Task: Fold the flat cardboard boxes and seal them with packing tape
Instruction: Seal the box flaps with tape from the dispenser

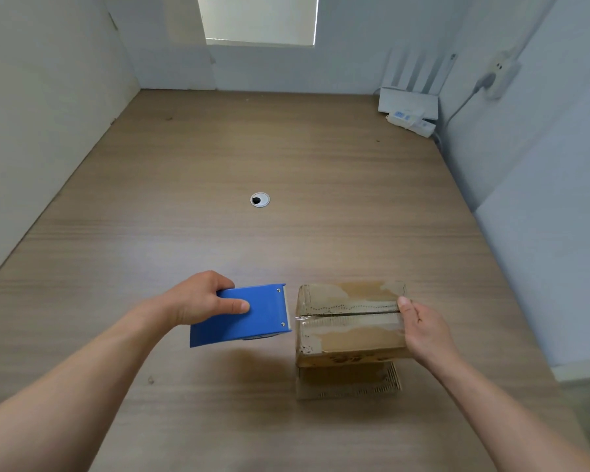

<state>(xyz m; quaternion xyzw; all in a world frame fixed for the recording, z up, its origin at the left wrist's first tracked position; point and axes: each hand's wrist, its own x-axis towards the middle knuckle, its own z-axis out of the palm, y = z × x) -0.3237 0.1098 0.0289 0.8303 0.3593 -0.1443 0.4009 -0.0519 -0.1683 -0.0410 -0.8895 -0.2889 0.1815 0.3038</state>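
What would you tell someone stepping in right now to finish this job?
Left hand: grips the dispenser, held above the table at the box's left edge.
Right hand: holds the box at its right end, thumb on top.
Done: flaps closed, tape laid along the top seam.
Left: the tape looks uncut at the left edge, so cut it and press it down. Check the underside, which is hidden. No other flat boxes are in view.
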